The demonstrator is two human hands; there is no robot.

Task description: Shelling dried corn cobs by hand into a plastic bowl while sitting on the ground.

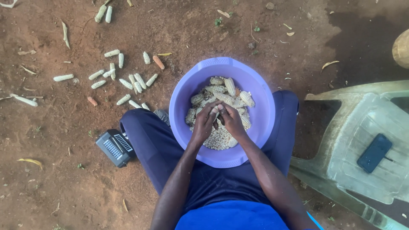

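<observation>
A purple plastic basin (191, 81) rests on my lap, holding several maize cobs (230, 87) at the back and loose white kernels (218, 139) at the front. My left hand (205, 121) and my right hand (232, 119) meet over the kernels, both wrapped around one maize cob (217, 113) that is mostly hidden between the fingers.
Several stripped bare cobs (128, 83) lie scattered on the red dirt to the left. A small black radio (114, 147) sits by my left knee. A pale green plastic chair (362, 140) with a dark phone (374, 152) on its seat stands at the right.
</observation>
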